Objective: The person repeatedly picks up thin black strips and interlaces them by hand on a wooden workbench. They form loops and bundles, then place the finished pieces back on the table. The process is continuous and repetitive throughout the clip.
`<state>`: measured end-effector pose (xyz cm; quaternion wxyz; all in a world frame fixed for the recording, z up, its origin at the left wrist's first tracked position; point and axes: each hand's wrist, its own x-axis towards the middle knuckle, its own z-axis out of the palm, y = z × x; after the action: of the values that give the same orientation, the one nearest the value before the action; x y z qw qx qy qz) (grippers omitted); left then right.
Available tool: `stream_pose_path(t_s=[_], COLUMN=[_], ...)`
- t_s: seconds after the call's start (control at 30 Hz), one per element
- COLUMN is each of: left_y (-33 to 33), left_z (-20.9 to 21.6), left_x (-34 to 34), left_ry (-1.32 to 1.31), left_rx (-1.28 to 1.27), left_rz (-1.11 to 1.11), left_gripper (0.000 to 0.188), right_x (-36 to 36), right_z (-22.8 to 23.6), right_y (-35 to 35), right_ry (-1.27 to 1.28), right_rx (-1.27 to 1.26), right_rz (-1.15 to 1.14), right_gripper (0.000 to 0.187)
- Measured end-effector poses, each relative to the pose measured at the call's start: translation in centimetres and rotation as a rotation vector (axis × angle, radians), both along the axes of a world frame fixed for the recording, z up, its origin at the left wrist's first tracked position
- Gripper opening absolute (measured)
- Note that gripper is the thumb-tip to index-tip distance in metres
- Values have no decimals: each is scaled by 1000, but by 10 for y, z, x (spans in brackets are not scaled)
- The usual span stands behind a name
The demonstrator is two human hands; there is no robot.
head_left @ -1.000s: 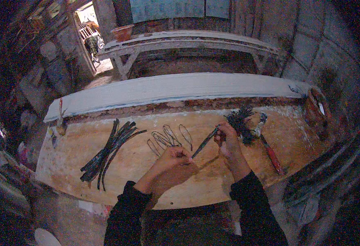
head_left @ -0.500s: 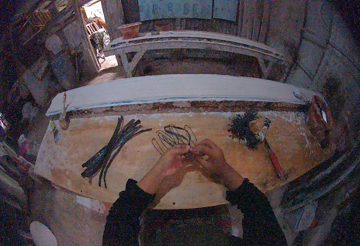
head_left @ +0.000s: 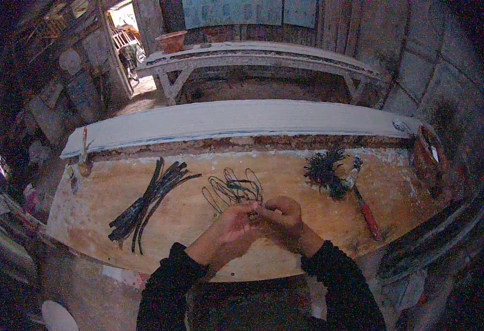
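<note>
Above the wooden board, my two hands meet near the middle. A bunch of thin, dark, wire-like loops (head_left: pixel 231 185) fans out from my fingertips toward the far side. My left hand (head_left: pixel 232 223) pinches the gathered end of the loops. Against it, my right hand (head_left: pixel 284 214) is closed, thumb and fingers pressed at the same spot; its fingers partly cover what they grip. To the left lies a crossed bundle of flat black strips (head_left: pixel 149 199). A curly dark tuft of short pieces (head_left: pixel 323 172) rests to the right, beside a red-handled tool (head_left: pixel 367 215) with a pale, crusted head.
A long whitish plank (head_left: pixel 242 118) runs along the board's far edge. At its right end stands a reddish-brown container (head_left: pixel 428 154); a slim upright object (head_left: pixel 85 151) is at the left. Farther back, a bench (head_left: pixel 275 55) carries an orange bowl (head_left: pixel 171 42).
My right hand has turned and its fingers have closed in tighter against the left. The loops have shifted slightly and spread more openly above my fingers.
</note>
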<state>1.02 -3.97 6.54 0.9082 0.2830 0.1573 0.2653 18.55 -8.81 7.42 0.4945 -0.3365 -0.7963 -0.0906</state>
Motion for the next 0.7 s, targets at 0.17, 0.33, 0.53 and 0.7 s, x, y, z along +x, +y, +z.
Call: stream_pose_path(t_s=[0.17, 0.33, 0.53, 0.7], left_y=[20, -8, -15, -16], left_z=[-28, 14, 31, 32], left_x=[1, 6, 10, 10], left_ry=[-48, -11, 64, 37], left_rx=[-146, -270, -142, -110], left_rz=[-47, 87, 261, 333], left_gripper=[15, 14, 5, 6], right_x=[-4, -11, -14, -21], right_z=[-1, 4, -27, -11], right_y=[-1, 0, 9, 8], right_ry=[79, 194, 438, 1039], right_rx=[-25, -117, -549, -1169], right_rz=[61, 82, -43, 287], right_gripper=[34, 26, 14, 9])
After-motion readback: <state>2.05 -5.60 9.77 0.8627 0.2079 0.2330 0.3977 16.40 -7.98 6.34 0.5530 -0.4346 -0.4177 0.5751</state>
